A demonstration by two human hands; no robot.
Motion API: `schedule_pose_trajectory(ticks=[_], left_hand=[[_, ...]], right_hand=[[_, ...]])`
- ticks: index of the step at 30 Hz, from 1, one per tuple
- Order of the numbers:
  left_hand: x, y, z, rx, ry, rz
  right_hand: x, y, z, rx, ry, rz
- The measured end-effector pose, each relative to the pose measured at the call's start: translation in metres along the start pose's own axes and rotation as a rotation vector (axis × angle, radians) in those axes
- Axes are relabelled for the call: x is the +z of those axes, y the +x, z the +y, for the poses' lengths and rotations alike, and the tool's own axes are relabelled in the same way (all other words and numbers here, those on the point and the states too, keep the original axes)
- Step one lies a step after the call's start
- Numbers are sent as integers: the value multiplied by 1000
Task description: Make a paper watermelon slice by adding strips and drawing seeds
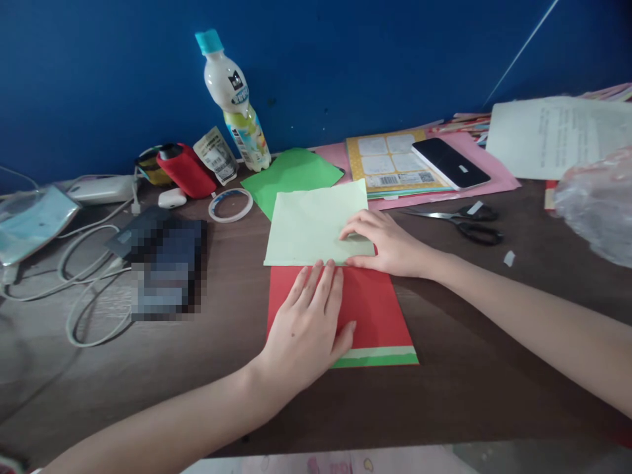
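Note:
A sheet of red paper (368, 309) lies on the dark table, with pale green and bright green strips (380, 357) along its near edge. Over its far part lies a pale green sheet (311, 224), its near edge running across the red. My left hand (309, 316) rests flat on the red paper, fingers stretched out, fingertips at the pale sheet's near edge. On the pale sheet's right side is my right hand (378, 240), fingers apart and slightly bent, thumb along that same edge. Behind the pale sheet, a bright green sheet (291, 174) is partly covered.
Scissors (464, 217) lie to the right, near a clear plastic bag (602, 204). A phone (451, 163) rests on a yellow booklet (385, 158). At the left are a tape roll (211, 209), a bottle (241, 105), cables (74, 263) and a blurred dark object (172, 263).

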State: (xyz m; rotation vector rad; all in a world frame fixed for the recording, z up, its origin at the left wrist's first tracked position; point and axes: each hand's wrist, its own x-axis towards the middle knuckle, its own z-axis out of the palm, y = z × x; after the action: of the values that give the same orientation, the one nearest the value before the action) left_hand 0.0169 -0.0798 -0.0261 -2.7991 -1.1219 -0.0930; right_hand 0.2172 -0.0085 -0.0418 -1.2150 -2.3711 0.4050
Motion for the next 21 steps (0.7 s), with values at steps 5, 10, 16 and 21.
schedule_pose_trajectory(ticks=[5,10,16,21], left_hand=[[3,-2,0,-13,-23,-12],[1,0,1,-15,-30,-31],[2,3,3,-3,-42,-48],[3,4,1,-12,-17,-32]], right_hand=[[1,0,1,-8,-3,7],[0,0,0,-3,-6,-5],[1,-1,0,-9,-4,-1],[1,-1,2,-21,0,2]])
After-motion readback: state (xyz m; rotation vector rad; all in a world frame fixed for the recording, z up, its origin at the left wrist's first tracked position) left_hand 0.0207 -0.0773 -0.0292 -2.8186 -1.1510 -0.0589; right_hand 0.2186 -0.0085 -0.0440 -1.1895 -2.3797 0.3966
